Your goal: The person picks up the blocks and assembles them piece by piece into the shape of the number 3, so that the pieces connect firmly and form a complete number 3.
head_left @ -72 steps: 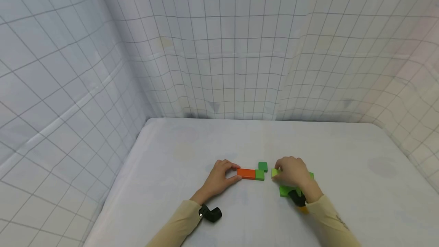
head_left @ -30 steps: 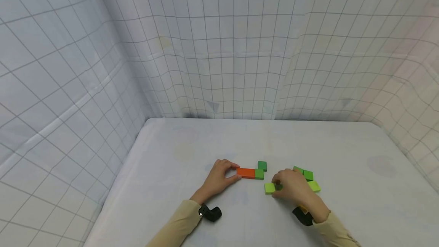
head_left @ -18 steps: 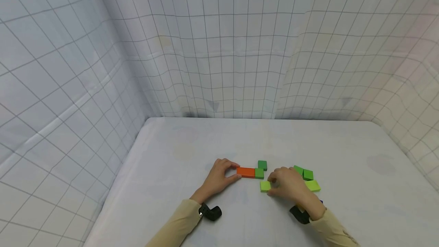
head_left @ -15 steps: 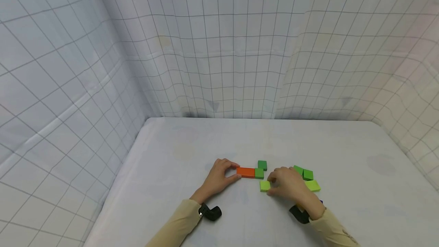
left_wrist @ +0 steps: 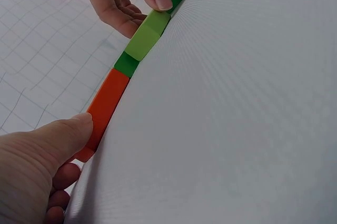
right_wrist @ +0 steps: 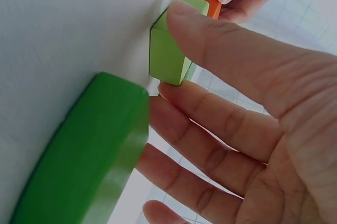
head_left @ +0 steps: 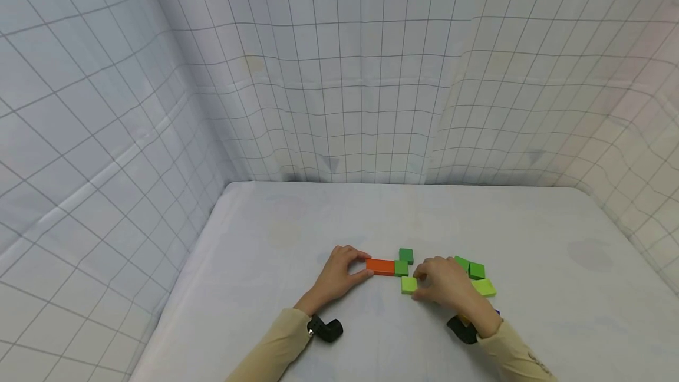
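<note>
In the head view my left hand (head_left: pixel 339 273) pinches the left end of a flat orange-red block (head_left: pixel 379 267) between thumb and fingers. A small green block (head_left: pixel 401 268) lies against that block's right end, and a darker green block (head_left: pixel 406 256) lies just behind it. My right hand (head_left: pixel 444 280) pinches a light green block (head_left: pixel 409 285) by its right side, close in front of the small green one. In the right wrist view the thumb is on one side of the light green block (right_wrist: pixel 168 50) and a fingertip on the other.
Right of my right hand lie two green blocks (head_left: pixel 476 270) and a lime block (head_left: pixel 485 287). Something yellow and a bit of blue (head_left: pixel 497 312) show under my right wrist. A large green block (right_wrist: pixel 84 150) looms close in the right wrist view. Gridded white cloth surrounds the table.
My right hand has brought the light green block toward me, then left, and lately slightly back toward the small green block. My left hand stays on the orange-red block.
</note>
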{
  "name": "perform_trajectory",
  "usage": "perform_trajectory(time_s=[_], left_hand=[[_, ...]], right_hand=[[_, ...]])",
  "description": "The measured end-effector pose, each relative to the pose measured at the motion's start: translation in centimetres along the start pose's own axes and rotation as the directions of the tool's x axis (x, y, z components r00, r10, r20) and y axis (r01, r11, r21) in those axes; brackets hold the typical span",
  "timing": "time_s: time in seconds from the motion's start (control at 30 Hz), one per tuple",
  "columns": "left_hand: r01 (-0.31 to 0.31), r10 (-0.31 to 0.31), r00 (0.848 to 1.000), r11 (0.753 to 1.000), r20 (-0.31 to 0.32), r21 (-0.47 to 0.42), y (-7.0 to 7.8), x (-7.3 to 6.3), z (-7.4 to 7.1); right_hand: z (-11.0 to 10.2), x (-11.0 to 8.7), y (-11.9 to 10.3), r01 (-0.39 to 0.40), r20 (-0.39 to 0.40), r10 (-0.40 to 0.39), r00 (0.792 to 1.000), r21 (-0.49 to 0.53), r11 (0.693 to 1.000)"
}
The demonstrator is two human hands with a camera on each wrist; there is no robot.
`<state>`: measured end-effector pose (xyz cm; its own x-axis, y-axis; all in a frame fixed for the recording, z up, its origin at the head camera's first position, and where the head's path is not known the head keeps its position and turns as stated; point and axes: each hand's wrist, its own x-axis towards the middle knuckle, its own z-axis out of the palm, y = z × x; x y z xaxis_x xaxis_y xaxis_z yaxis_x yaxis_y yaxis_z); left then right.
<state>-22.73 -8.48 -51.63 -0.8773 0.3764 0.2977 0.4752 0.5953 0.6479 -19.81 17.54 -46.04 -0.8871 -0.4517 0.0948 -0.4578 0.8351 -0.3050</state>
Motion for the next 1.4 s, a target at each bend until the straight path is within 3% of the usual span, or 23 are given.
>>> perform_trajectory(time_s=[0.87, 1.27, 1.4], left_hand=[[-0.009, 0.009, 1.0, 1.0, 0.006, 0.002, 0.0, -0.1, -0.1], [-0.015, 0.015, 1.0, 1.0, 0.002, 0.003, 0.0, 0.0, -0.1], [-0.012, 0.012, 1.0, 1.0, 0.004, 0.001, 0.0, 0.0, -0.2]], right_hand=[[-0.2, 0.2, -0.3, -0.009, -0.006, 0.009, 1.0, 0.004, 1.0], [-1.4, -0.8, 1.2, -0.07, 0.006, 0.07, 0.998, 0.03, 0.997], [-1.7, -1.7, 1.8, -0.044, 0.015, 0.043, 0.999, 0.021, 0.999]])
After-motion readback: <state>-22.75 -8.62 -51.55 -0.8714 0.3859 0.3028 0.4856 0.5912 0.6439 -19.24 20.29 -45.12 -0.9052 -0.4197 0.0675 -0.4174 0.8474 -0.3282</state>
